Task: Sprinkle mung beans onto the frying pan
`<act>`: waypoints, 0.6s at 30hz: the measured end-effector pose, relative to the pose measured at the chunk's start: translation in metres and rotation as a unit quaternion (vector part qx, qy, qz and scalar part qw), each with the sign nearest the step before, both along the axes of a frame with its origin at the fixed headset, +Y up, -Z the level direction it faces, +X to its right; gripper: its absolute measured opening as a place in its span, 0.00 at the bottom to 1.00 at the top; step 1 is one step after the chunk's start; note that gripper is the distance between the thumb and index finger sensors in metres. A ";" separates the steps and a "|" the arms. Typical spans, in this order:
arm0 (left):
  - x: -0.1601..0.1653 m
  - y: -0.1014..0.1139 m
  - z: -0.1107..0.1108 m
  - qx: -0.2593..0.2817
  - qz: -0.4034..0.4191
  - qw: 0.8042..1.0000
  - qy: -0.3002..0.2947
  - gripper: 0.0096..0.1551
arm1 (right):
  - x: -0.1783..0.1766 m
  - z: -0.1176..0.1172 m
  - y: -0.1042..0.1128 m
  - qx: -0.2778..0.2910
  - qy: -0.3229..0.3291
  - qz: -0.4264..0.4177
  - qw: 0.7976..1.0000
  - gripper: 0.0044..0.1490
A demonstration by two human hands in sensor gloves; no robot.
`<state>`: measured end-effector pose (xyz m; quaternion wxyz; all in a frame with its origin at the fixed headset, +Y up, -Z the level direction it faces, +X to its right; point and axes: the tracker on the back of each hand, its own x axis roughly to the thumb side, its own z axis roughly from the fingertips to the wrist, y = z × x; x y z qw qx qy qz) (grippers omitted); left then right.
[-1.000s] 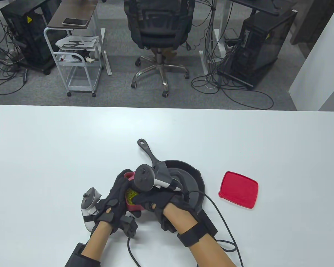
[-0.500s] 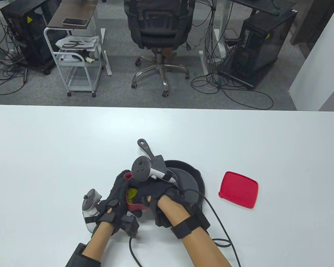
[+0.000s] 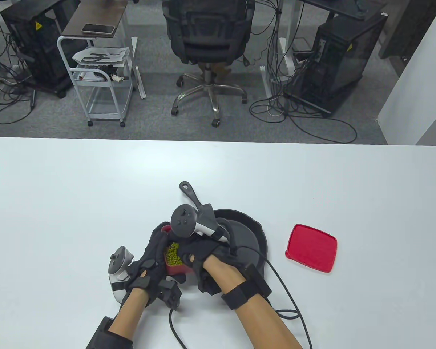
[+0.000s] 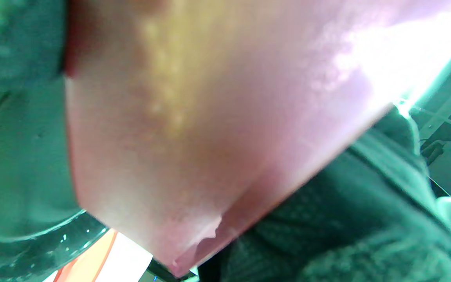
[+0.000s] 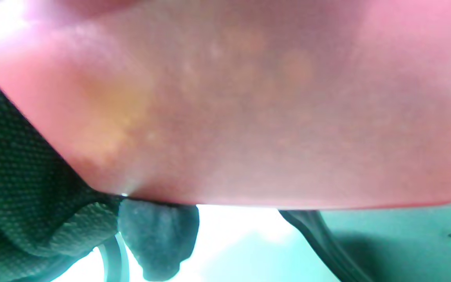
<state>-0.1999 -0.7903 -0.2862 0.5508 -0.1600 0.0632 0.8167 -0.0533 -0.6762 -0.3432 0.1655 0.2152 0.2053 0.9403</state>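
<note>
A small red box of green mung beans is held just left of the black frying pan, whose handle points away. My left hand grips the box from its left side and underneath. My right hand lies over the box's right side with its fingers curled down into the beans; the fingertips are hidden. The box's red wall fills the left wrist view and the right wrist view, with dark glove fabric beside it.
The red lid lies flat to the right of the pan. A black cable runs from my right wrist across the table toward the near edge. The white table stretches wide to the left and far side.
My right hand has drawn back toward me and to the left over the box, with its tracker turning. More of the beans show now. The left hand and box have barely moved.
</note>
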 end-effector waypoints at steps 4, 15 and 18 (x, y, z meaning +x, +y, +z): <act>0.000 -0.001 0.000 -0.005 -0.004 1.000 0.001 0.42 | 0.006 -0.004 0.005 0.001 -0.010 -0.015 1.000 0.25; -0.001 -0.002 -0.001 -0.010 -0.003 1.000 0.000 0.42 | 0.026 -0.011 0.022 -0.013 -0.033 -0.066 0.997 0.24; -0.001 -0.002 -0.001 -0.011 0.000 1.000 0.000 0.42 | 0.037 -0.014 0.026 -0.017 -0.047 -0.085 0.995 0.24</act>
